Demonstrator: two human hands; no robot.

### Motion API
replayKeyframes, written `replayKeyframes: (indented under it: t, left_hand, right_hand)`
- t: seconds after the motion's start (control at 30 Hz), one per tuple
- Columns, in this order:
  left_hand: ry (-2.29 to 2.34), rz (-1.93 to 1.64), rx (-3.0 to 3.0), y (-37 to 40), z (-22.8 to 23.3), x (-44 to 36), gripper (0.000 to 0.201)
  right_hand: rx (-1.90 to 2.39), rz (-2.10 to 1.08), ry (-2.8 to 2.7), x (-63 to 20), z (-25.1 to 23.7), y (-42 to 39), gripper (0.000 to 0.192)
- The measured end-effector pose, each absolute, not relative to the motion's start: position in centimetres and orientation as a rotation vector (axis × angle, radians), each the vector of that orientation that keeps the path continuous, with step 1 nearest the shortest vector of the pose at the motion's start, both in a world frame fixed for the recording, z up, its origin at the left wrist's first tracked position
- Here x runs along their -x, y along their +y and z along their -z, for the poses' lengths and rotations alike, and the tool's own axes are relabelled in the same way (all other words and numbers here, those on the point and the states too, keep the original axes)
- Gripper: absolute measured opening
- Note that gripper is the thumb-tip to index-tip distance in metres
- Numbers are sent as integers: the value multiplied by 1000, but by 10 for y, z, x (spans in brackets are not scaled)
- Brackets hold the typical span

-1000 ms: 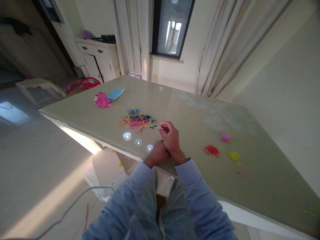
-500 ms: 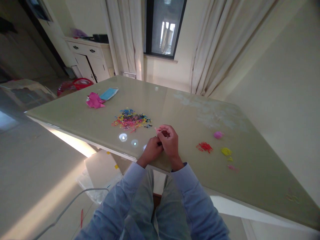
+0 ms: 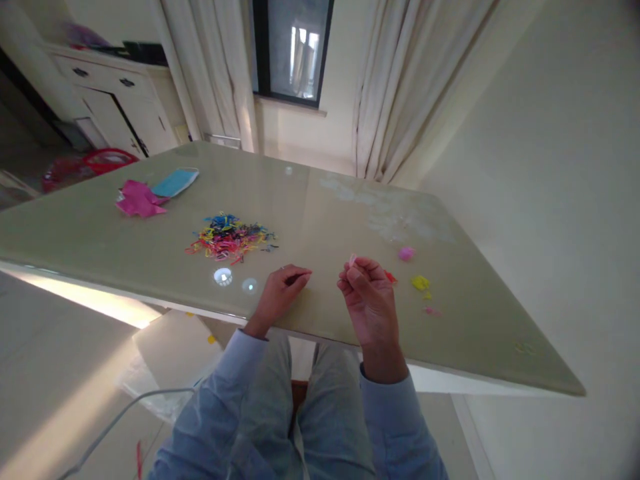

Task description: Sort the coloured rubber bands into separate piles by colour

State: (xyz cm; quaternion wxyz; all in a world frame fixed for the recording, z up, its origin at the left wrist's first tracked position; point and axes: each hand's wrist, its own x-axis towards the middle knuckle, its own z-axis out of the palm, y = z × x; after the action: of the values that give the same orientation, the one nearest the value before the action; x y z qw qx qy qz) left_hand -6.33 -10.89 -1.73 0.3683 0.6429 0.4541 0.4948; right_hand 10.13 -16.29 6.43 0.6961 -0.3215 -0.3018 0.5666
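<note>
At the desk's [image 3: 320, 220] near edge, right hand [image 3: 369, 303] pinched what looked like a small pink band [image 3: 353, 259], sorted piles just right, mixed pile [image 3: 227, 238] left beyond the loosely curled left hand [image 3: 280, 293].

Worktop [image 3: 320, 220] spreading ahead, heap of bands [image 3: 227, 239] lying at ten o'clock of the hands, crumpled sheet [image 3: 137, 199] and mask [image 3: 175, 182] sitting beyond it, small piles [image 3: 414, 270] lying at two o'clock, left hand [image 3: 280, 293] resting at the near edge, right hand [image 3: 367, 300] hovering beside it.
</note>
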Motion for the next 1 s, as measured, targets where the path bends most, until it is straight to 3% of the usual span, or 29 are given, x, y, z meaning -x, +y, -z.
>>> replayKeyframes:
  t: [0.43, 0.77, 1.0]
  left_hand:
    - [1236, -1226, -1526, -119, 7, 72, 32]
    - [1273, -1212, -1500, -121, 7, 74, 34]
    - [1287, -1201, -1481, -122, 8, 75, 35]
  right_hand:
    - [897, -1054, -643, -170, -53, -217, 26]
    - [1481, -410, -602, -293, -11, -215, 42]
    - [1720, -317, -819, -316, 5, -212, 39]
